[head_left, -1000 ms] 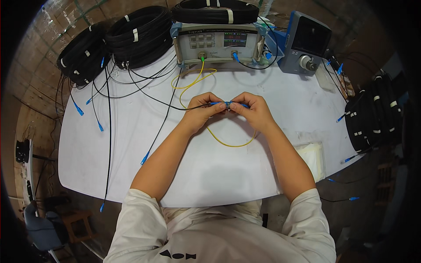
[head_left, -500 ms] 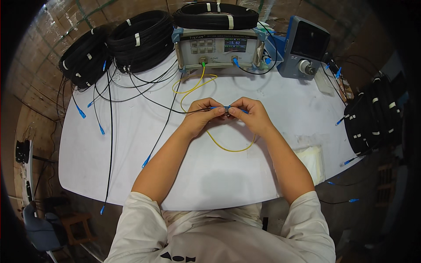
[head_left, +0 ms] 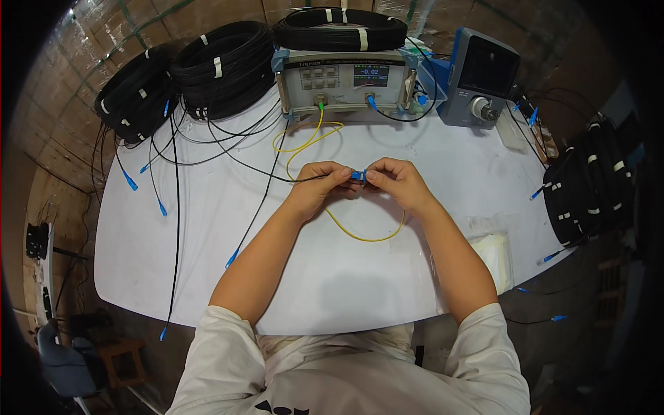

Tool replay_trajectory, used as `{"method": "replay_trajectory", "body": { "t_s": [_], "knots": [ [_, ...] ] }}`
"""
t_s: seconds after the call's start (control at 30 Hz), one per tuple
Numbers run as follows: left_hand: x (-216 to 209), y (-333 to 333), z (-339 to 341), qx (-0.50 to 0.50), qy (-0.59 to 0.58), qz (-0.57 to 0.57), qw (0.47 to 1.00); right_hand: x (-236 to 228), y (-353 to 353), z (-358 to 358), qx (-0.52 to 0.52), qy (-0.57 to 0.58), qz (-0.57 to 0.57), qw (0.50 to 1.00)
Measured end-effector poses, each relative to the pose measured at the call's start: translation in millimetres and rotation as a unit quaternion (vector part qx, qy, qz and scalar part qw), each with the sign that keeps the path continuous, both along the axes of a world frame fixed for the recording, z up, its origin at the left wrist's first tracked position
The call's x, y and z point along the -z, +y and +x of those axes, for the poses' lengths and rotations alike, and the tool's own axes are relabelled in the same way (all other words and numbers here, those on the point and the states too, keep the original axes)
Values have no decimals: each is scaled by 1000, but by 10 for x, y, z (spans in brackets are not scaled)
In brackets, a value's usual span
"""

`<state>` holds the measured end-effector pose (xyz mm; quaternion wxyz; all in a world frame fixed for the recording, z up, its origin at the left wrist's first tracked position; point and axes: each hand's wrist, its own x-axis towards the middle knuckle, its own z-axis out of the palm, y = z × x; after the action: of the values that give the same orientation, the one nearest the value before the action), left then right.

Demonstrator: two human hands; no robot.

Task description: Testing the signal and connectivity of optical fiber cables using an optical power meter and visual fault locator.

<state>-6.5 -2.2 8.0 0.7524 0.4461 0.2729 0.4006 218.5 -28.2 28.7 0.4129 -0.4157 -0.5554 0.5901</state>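
My left hand (head_left: pixel 319 185) and my right hand (head_left: pixel 395 181) meet over the middle of the white table (head_left: pixel 207 263), both pinching a small blue fibre connector (head_left: pixel 357 176) between their fingertips. A thin black cable (head_left: pixel 263 173) runs from the left into my left hand. A yellow fibre cable (head_left: pixel 366 237) loops on the table below my right hand and leads up to a port on the grey test instrument (head_left: pixel 344 77) at the back.
Coils of black cable (head_left: pixel 214 66) lie at the back left, one on top of the instrument, more at the right edge (head_left: pixel 588 187). A blue-grey box device (head_left: pixel 481 77) stands back right. Loose black leads with blue plugs (head_left: pixel 160 206) trail left. A clear plastic bag (head_left: pixel 490 252) lies right.
Both hands stay together on the blue connector with only slight finger shifts. The view has tilted a little, so everything sits marginally lower.
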Motion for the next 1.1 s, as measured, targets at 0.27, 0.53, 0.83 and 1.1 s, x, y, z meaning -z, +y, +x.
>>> {"method": "replay_trajectory", "body": {
  "t_s": [0.27,0.53,0.83,1.1],
  "knots": [
    [-39,13,-50,33,-9,-8,999,56,17,31,-24,39,-32,998],
    [-30,15,-64,38,-13,-6,999,76,27,36,-25,44,-53,997],
    [-30,16,-70,43,-19,-17,999,82,30,43,-34,48,-53,997],
    [-4,-5,13,-12,-12,-4,1000,18,-4,-42,23,-13,17,999]
  ]
}}
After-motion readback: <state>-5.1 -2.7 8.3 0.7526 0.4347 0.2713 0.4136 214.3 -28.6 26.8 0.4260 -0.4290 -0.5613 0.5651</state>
